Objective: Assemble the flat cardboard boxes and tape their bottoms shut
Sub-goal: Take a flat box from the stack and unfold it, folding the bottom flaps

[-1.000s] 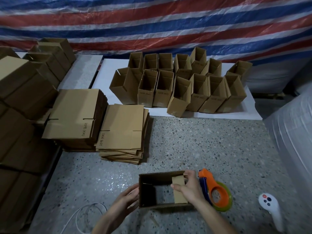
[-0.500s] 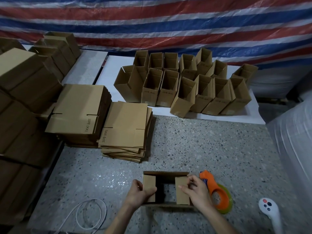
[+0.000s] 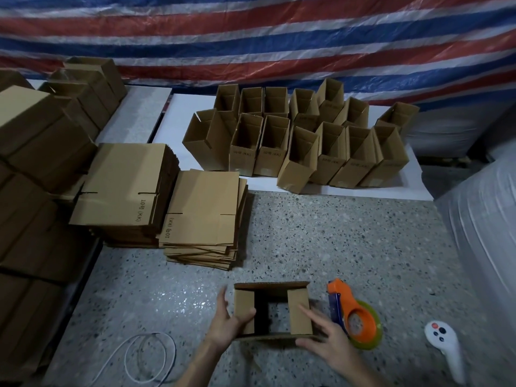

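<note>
The open box (image 3: 269, 286) stands on the speckled floor (image 3: 335, 247) with its open end facing up, and every other thing is placed from it. Its two short flaps are folded inward, one on the left and one on the right, with a dark gap between them. The two long flaps are not folded over them.

The left hand (image 3: 229, 322) is at the box's left side. Its thumb lies over the left flap and its fingers rise along the outside of the left wall, so it pinches that side between them. The right hand (image 3: 326, 339) is at the box's near right corner, spread flat with the fingers apart. The index finger lies along the right flap, and the thumb runs along the near edge. The box sits between the two hands, and both touch it.

Just right of the box, close behind the right hand, lies an orange tape dispenser (image 3: 360, 319) with its roll flat on the floor. Farther right lies a white controller (image 3: 444, 347).

Beyond the box and to its left lies a stack of flat cartons (image 3: 203, 208), with a taller stack (image 3: 125, 185) to the left of that one. Straight beyond the box, well apart from it, a cluster of assembled boxes (image 3: 301, 146) stands open-topped on a white board (image 3: 363, 191). A striped tarp (image 3: 251, 37) hangs behind them.
</note>
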A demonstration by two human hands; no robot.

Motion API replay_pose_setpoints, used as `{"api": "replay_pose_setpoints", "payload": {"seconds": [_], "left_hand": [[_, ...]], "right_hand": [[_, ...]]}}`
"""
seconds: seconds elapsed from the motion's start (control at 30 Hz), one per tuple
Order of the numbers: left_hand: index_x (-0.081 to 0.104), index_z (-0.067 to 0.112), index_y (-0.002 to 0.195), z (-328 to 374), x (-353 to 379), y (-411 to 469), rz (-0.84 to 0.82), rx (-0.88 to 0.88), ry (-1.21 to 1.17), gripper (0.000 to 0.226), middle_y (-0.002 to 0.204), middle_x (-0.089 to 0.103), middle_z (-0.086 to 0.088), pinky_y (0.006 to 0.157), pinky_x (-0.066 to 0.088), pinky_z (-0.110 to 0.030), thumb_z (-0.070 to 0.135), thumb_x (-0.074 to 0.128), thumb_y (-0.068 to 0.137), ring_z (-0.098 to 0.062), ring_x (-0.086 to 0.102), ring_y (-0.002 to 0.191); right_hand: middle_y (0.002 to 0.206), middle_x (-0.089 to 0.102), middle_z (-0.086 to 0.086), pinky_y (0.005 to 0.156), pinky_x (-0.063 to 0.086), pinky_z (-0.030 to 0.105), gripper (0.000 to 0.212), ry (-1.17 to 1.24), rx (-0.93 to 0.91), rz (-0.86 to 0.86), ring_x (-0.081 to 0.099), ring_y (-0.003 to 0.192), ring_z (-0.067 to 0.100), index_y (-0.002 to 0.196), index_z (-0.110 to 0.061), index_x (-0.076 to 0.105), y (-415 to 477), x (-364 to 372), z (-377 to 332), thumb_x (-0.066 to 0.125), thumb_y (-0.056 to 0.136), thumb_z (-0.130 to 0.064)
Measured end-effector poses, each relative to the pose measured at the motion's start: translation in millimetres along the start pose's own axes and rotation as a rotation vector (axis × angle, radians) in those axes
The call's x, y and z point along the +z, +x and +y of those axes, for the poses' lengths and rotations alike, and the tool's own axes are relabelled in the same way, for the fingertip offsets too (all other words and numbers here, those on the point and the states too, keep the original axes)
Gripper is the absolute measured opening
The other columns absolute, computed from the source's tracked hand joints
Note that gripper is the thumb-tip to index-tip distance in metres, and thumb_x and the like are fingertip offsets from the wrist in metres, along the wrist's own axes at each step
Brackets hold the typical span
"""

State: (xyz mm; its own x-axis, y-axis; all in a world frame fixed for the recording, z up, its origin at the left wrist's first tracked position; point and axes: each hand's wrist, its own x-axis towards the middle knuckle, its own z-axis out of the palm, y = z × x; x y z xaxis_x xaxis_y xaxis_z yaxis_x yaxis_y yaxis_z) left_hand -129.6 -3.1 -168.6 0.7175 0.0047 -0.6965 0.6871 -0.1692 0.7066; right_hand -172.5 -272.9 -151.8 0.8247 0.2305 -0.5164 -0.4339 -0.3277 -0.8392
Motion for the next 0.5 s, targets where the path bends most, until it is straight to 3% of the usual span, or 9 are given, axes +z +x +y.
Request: {"api": "replay_pose_setpoints", "payload": {"seconds": [0.07, 0.17, 0.23, 0.33, 0.43, 0.5], "left_hand": [[0.018, 0.047, 0.155, -1, -4, -5, -0.045, 0.149, 0.028, 0.093, 0.154, 0.032, 0.012, 0.114, 0.04, -0.041, 0.029, 0.078, 0.086, -0.015, 0.038, 0.141], [0.032, 0.067, 0.136, -2, -12, -9, -0.106, 0.117, -0.049, 0.062, 0.15, 0.042, 0.014, 0.088, 0.057, -0.025, 0.039, 0.067, 0.093, 0.003, 0.059, 0.118], [0.035, 0.075, 0.123, -2, -19, -12, -0.147, -0.017, -0.044, 0.041, 0.145, 0.044, 0.016, 0.079, 0.055, -0.025, 0.066, 0.053, 0.088, 0.0, 0.061, 0.109], [0.025, 0.072, 0.136, -9, -32, -13, -0.277, -0.025, -0.006, 0.068, 0.147, 0.036, 0.023, 0.089, 0.055, -0.033, 0.091, 0.044, 0.074, -0.01, 0.054, 0.12], [0.015, 0.067, 0.136, -4, -36, -18, -0.397, 0.142, 0.055, 0.099, 0.147, 0.026, 0.032, 0.083, 0.055, -0.021, 0.088, 0.068, 0.055, 0.011, 0.056, 0.116], [0.013, 0.055, 0.143, 0, -36, -19, -0.427, 0.203, 0.061, 0.116, 0.149, 0.027, 0.029, 0.09, 0.052, -0.021, 0.08, 0.079, 0.052, 0.01, 0.054, 0.121]], "right_hand": [[0.145, 0.035, -0.027, 0.097, 0.032, 0.0, 0.069, 0.013, -0.027, 0.041, 0.033, 0.122, -0.029, 0.127, -0.064, 0.054, 1, 4, -2, 0.085, 0.065, -0.063], [0.144, 0.031, -0.032, 0.11, 0.025, 0.014, 0.07, -0.068, -0.026, 0.068, 0.026, 0.115, -0.036, 0.13, -0.069, 0.046, 0, 9, -2, 0.078, 0.067, -0.073], [0.143, 0.031, -0.034, 0.099, 0.031, 0.001, 0.069, -0.095, -0.031, 0.085, 0.028, 0.114, -0.038, 0.13, -0.071, 0.044, -1, 11, -2, 0.076, 0.069, -0.074], [0.139, 0.03, -0.038, 0.081, 0.032, -0.008, 0.067, -0.099, -0.033, 0.126, 0.027, 0.112, -0.039, 0.129, -0.07, 0.046, -1, 14, -2, 0.075, 0.069, -0.075], [0.139, 0.033, -0.041, 0.102, 0.025, 0.004, 0.064, -0.126, -0.025, 0.157, 0.025, 0.117, -0.038, 0.127, -0.072, 0.046, -1, 17, -1, 0.07, 0.069, -0.08], [0.142, 0.04, -0.035, 0.112, 0.022, 0.018, 0.064, -0.116, -0.015, 0.183, 0.027, 0.124, -0.031, 0.128, -0.068, 0.05, 0, 19, -2, 0.069, 0.068, -0.081]]}}
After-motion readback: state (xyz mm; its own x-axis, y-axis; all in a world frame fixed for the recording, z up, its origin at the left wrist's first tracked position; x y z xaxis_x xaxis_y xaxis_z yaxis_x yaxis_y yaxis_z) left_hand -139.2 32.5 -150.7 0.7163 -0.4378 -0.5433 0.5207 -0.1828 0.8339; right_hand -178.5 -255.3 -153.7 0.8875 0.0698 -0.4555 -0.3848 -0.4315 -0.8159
